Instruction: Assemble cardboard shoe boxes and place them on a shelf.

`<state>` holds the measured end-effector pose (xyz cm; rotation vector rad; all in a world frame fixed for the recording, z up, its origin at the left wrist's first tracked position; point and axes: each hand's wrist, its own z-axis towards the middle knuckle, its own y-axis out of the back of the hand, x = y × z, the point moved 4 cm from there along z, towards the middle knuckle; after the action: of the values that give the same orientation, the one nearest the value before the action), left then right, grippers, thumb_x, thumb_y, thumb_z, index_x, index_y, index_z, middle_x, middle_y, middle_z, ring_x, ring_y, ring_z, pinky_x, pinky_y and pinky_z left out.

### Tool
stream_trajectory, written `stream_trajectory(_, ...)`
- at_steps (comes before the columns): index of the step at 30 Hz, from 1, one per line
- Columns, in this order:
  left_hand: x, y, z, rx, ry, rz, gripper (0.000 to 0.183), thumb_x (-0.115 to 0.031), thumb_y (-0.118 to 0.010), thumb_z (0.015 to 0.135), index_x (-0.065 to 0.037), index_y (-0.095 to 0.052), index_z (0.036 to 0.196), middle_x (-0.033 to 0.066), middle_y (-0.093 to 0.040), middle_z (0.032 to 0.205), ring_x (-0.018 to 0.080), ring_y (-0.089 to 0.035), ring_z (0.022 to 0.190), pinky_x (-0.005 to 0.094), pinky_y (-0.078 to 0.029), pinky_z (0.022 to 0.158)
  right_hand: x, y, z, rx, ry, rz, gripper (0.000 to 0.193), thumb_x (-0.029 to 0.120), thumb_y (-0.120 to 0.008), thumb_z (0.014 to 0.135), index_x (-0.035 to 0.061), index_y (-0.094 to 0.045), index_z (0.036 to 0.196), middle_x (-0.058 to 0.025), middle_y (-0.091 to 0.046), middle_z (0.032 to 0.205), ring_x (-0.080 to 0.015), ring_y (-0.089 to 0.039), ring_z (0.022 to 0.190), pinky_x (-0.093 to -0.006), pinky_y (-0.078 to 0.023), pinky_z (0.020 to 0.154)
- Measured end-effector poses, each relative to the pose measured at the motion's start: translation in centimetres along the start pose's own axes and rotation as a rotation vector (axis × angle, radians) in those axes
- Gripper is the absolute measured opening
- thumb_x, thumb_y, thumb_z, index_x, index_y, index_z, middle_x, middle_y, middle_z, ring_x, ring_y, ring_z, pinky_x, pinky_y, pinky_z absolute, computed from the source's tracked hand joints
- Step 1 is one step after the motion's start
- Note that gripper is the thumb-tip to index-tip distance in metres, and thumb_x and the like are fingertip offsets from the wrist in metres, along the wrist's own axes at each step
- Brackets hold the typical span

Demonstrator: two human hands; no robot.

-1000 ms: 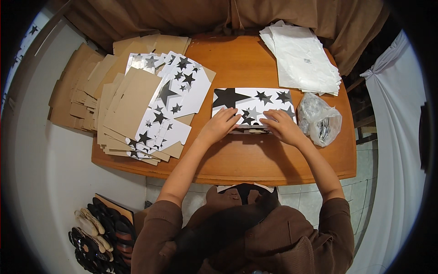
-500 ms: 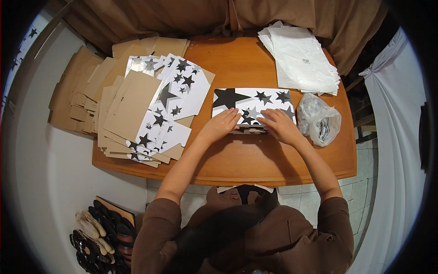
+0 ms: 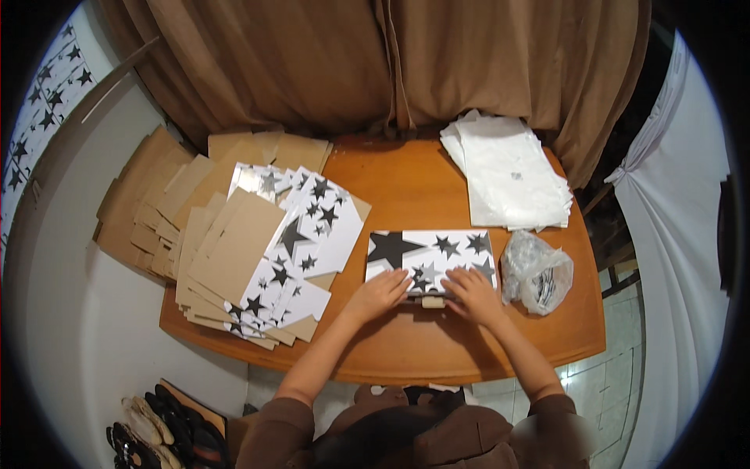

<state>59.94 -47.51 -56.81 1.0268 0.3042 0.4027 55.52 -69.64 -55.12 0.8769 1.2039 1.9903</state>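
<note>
A white cardboard box (image 3: 418,246) printed with black and grey stars lies on the wooden table in front of me. Its lid looks folded down over the top. A small brown cardboard tab (image 3: 432,302) shows at the middle of its near edge. My left hand (image 3: 380,291) rests over the near left part of the lid, fingers stretched out on it. On the near right part lies my right hand (image 3: 474,295), its fingers spread. Both thumbs are by the near edge, partly hidden, as is most of the box's front.
Flat star-printed and brown cardboard blanks (image 3: 234,242) are piled on the left of the table (image 3: 391,187). White sheets (image 3: 512,176) are stacked at the far right. A clear plastic bag (image 3: 539,273) with small items stands right of the box. Shoes (image 3: 168,426) lie at lower left.
The whole view has tilted up, so everything sits lower in the picture. The brown tab now shows at the box's near edge. My hands stay on the lid.
</note>
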Motion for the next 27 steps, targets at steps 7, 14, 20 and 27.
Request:
stream_trajectory(7,-1.5,-0.6,-0.3,-0.100,0.089,0.025,0.034,-0.018,-0.063,0.083,0.000,-0.059,0.112,0.0126,-0.060,0.115,0.0247,-0.057,0.109,0.0372,-0.046,0.093,0.3,-1.8,-1.6,-0.153,-0.056,-0.097,0.036,0.015,-0.063,0.080,0.0105,-0.057,0.116,-0.0052,-0.057,0.122,-0.0236,-0.052,0.115,-0.0444,-0.037,0.098)
stream_trajectory(14,-1.2,-1.2,-0.6,-0.152,0.138,-0.051,0.026,-0.014,-0.064,0.081,0.000,-0.062,0.104,0.0110,-0.062,0.112,0.0236,-0.058,0.108,0.0360,-0.047,0.091,-0.3,-2.5,-1.8,-0.186,-0.071,-0.067,0.031,0.008,-0.059,0.080,0.0109,-0.061,0.111,-0.0027,-0.061,0.118,-0.0213,-0.056,0.112,-0.0386,-0.039,0.094)
stream_trajectory(20,-1.9,-2.2,-1.4,-0.116,0.251,-0.122,0.025,-0.016,-0.069,0.076,-0.010,-0.066,0.100,0.0061,-0.063,0.109,0.0259,-0.056,0.109,0.0418,-0.045,0.092,0.1,-3.2,-2.4,-0.209,-0.146,0.021,0.020,0.013,-0.066,0.075,0.0130,-0.062,0.094,-0.0030,-0.061,0.118,-0.0214,-0.055,0.111,-0.0417,-0.036,0.094)
stream_trajectory(27,-4.2,-2.6,-0.2,-0.111,0.261,-0.145,0.018,-0.022,-0.072,0.073,-0.019,-0.067,0.091,0.0011,-0.060,0.110,0.0267,-0.050,0.117,0.0516,-0.032,0.095,1.8,-3.5,-1.4,-0.183,-0.103,0.045,0.017,0.021,-0.069,0.070,0.0165,-0.061,0.084,-0.0017,-0.059,0.117,-0.0225,-0.052,0.110,-0.0521,-0.025,0.099)
